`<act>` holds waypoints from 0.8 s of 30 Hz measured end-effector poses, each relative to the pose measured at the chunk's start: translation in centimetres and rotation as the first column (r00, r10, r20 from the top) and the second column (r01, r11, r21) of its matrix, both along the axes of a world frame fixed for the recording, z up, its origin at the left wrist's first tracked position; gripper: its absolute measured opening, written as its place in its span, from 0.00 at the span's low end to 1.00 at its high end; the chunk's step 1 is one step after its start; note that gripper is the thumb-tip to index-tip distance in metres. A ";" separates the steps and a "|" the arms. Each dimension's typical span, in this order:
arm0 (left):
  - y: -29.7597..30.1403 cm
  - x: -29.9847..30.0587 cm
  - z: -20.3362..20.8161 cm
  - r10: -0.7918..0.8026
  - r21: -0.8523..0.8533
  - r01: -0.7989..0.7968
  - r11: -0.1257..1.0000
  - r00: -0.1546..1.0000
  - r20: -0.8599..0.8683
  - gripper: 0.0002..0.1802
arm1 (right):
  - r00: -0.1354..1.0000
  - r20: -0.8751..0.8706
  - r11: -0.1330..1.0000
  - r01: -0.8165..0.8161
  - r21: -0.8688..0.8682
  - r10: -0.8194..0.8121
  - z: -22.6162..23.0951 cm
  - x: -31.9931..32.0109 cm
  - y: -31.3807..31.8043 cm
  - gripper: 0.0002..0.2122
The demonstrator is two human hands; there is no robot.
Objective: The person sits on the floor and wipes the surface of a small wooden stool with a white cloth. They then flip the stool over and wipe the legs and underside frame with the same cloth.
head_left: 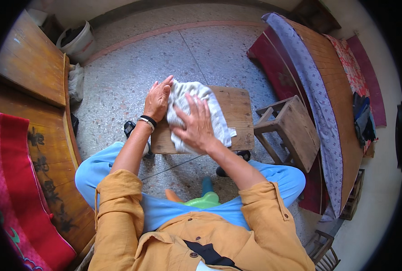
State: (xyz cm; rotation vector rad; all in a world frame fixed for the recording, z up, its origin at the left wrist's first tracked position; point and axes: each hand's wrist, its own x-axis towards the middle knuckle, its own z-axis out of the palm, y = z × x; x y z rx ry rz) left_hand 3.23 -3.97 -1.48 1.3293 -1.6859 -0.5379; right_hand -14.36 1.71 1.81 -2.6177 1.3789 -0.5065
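Note:
A folded white and grey patterned cloth [215, 118] lies on a low wooden table [237, 106] in front of me, covering its left and middle part. A small white tag [232, 132] sticks out at the cloth's right edge. My right hand [195, 124] rests flat on the cloth, fingers spread. At the cloth's upper left edge, my left hand [157, 101] is turned on its side with its fingers stretched out. It wears a dark band and a light bracelet at the wrist. Neither hand grips the cloth.
A wooden stool [295, 131] stands right of the table, beside a bed with a purple patterned cover [316, 90]. Wooden furniture [34, 63] with a red cloth [25, 189] lines the left. A white bucket [81, 45] stands far left. A green plastic seat [205, 200] shows between my legs.

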 end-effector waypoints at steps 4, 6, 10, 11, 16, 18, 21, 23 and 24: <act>0.5 0.3 0.6 -0.003 0.038 0.003 0.999 1.000 0.001 0.35 | 0.977 0.062 0.977 -0.207 0.052 0.203 0.6 -4.7 4.4 0.26; 0.4 0.3 0.1 -0.002 0.018 0.001 1.000 1.000 0.023 0.34 | 0.978 0.045 0.977 -0.205 0.051 0.203 0.4 -8.5 4.9 0.26; 0.3 -0.5 0.3 -0.011 0.007 0.011 1.000 1.000 0.009 0.34 | 0.999 -0.049 1.000 -0.004 0.006 0.005 1.1 -11.3 1.4 0.27; 0.3 0.0 0.2 -0.002 0.007 0.001 1.000 1.000 0.016 0.35 | 0.997 -0.051 0.999 0.051 0.010 -0.050 0.9 -9.9 0.1 0.28; 0.3 -0.1 0.6 -0.008 0.027 0.008 1.000 1.000 0.006 0.35 | 0.994 -0.059 0.995 0.094 0.029 -0.092 -0.1 -1.3 -2.1 0.27; 0.3 -0.1 0.5 -0.008 0.046 0.009 0.999 1.000 -0.011 0.35 | 1.000 -0.010 0.999 0.017 0.037 -0.017 -0.3 0.6 0.1 0.27; 0.2 0.2 0.2 0.001 0.018 -0.001 1.000 1.000 0.010 0.34 | 0.992 0.060 0.993 -0.115 0.017 0.114 0.2 -1.5 3.1 0.27; 0.3 0.6 0.0 0.002 0.024 -0.002 1.000 1.000 0.012 0.30 | 0.987 0.057 0.988 -0.154 0.001 0.153 -0.2 -4.9 4.6 0.26; 0.2 0.3 -0.1 0.005 0.016 -0.005 1.000 1.000 0.029 0.29 | 0.990 0.040 0.990 -0.136 -0.046 0.138 -0.5 -7.2 5.0 0.26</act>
